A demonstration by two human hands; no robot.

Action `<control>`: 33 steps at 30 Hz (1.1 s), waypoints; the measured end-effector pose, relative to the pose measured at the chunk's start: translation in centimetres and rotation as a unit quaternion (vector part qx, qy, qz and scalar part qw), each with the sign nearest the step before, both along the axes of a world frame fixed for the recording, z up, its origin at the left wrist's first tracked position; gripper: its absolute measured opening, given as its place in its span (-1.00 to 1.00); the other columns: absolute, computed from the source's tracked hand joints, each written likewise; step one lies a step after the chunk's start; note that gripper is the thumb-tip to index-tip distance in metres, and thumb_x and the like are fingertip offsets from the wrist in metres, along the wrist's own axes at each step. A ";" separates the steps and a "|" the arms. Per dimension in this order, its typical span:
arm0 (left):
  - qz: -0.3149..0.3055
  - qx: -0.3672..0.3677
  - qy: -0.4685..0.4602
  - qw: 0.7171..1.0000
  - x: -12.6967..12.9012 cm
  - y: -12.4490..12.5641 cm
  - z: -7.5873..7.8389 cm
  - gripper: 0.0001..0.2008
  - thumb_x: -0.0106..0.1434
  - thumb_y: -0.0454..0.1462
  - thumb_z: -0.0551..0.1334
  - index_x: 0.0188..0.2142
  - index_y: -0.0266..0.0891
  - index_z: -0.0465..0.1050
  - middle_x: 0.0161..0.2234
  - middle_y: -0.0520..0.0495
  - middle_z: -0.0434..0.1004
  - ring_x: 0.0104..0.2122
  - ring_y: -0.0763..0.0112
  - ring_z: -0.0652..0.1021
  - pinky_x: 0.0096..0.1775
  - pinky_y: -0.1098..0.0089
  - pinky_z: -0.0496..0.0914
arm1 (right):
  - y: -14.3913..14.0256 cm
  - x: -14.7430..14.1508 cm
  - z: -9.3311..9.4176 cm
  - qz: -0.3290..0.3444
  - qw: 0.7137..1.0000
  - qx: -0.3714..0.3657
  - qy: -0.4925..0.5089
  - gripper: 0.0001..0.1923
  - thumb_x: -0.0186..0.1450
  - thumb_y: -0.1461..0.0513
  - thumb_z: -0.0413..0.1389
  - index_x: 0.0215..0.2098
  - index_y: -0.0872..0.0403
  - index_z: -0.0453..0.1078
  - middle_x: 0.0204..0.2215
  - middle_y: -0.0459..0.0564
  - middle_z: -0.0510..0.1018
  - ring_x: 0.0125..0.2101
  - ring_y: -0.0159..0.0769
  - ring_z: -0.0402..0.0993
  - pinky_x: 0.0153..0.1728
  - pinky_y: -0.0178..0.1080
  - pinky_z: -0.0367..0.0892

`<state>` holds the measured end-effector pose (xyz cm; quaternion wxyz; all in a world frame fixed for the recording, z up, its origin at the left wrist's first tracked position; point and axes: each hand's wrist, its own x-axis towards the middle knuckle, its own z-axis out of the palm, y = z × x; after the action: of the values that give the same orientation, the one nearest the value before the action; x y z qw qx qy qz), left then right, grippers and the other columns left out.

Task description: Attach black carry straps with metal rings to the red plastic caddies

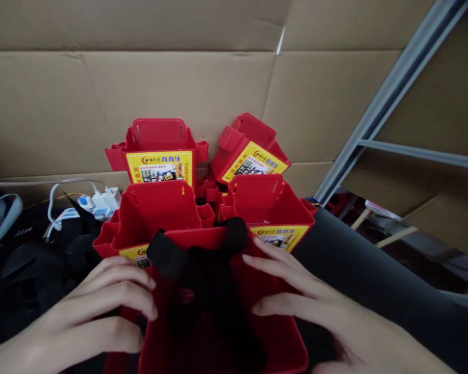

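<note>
In front of me a red plastic box [276, 335] stands with its open top toward me. A black strap [210, 275] lies inside it, its ends passing over the far wall. My left hand [109, 306] is at the box's left side, with curled fingertips against the rim. Across from it, my right hand [300, 291] reaches over the right wall, its fingers somewhat apart with tips inside and its thumb low outside. The box's dark bottom is hard to make out.
Several more red boxes [159, 208] with yellow labels stand behind, one of them tilted [253, 150], against a cardboard wall [179, 88]. Left are a power strip with white plugs [107, 200] and black straps [35, 270]. A metal frame [382, 104] rises at right.
</note>
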<state>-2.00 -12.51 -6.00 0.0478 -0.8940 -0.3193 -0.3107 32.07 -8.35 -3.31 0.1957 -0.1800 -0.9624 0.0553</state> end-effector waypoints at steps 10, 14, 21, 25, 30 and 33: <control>-0.030 -0.015 -0.058 0.998 -2.0 1.4 -6.9 -0.30 0.13 -0.12 0.27 0.18 -0.13 -0.01 0.09 -0.26 0.32 0.20 0.00 0.16 0.10 -0.06 0.23 | 0.4 -1.2 -4.8 0.002 0.985 0.125 0.122 -0.43 0.15 -0.10 0.09 -0.04 0.13 0.32 0.20 0.18 0.10 0.23 0.11 -0.09 0.09 0.07 0.17; -0.034 0.015 -0.053 0.998 -1.9 1.4 -6.8 -0.42 0.19 -0.11 0.21 0.16 -0.16 0.08 0.10 -0.26 0.32 0.19 -0.02 0.20 0.07 -0.05 0.28 | 0.8 -1.3 -6.7 -0.017 0.966 0.142 0.217 -0.49 0.30 -0.06 -0.13 0.01 0.09 0.29 0.18 0.15 0.13 0.20 0.09 -0.01 0.07 0.10 0.18; -0.007 0.055 -0.083 0.995 -1.8 1.5 -7.7 -0.51 0.19 -0.15 0.23 0.09 -0.13 0.21 0.02 -0.20 0.43 0.11 0.06 0.34 -0.02 0.08 0.40 | -0.6 -1.6 -7.0 -0.080 0.973 0.112 0.188 -0.40 0.13 -0.09 0.11 0.02 0.05 0.25 0.27 0.20 -0.21 0.23 0.22 -0.17 0.06 0.19 0.15; 0.002 0.069 -0.085 0.994 -1.9 1.5 -8.2 -0.49 0.17 -0.23 0.25 0.10 -0.13 0.20 0.02 -0.20 0.43 0.09 0.06 0.36 -0.02 0.09 0.40 | -1.9 -2.3 -8.0 -0.159 0.961 0.077 0.211 -0.44 0.05 0.11 0.27 -0.03 0.04 0.21 0.27 0.26 -0.25 0.23 0.23 -0.18 -0.01 0.14 0.26; 0.003 0.063 -0.101 0.993 -1.8 1.6 -8.4 -0.39 0.08 -0.23 0.33 0.11 -0.13 0.20 0.01 -0.22 0.44 0.08 0.01 0.37 -0.02 0.05 0.39 | -2.2 -2.7 -8.5 -0.153 0.957 0.078 0.235 -0.50 0.08 0.12 0.25 -0.08 0.01 0.19 0.19 0.17 -0.03 0.24 0.17 -0.16 0.04 0.20 0.17; 0.006 0.063 -0.125 0.990 -1.7 1.4 -8.9 -0.31 0.04 -0.25 0.36 0.15 -0.07 0.16 0.07 -0.19 0.38 0.07 0.01 0.38 0.00 0.04 0.38 | -2.2 -2.7 -8.0 -0.157 0.959 0.053 0.230 -0.56 0.09 0.14 0.25 -0.14 0.00 0.19 0.18 0.13 -0.01 0.23 0.13 -0.14 0.05 0.19 0.17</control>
<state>-3.73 -11.10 -14.90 0.0656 -0.8415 -0.3083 -0.4388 29.33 -10.51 -11.31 0.4277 -0.3002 -0.8525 0.0126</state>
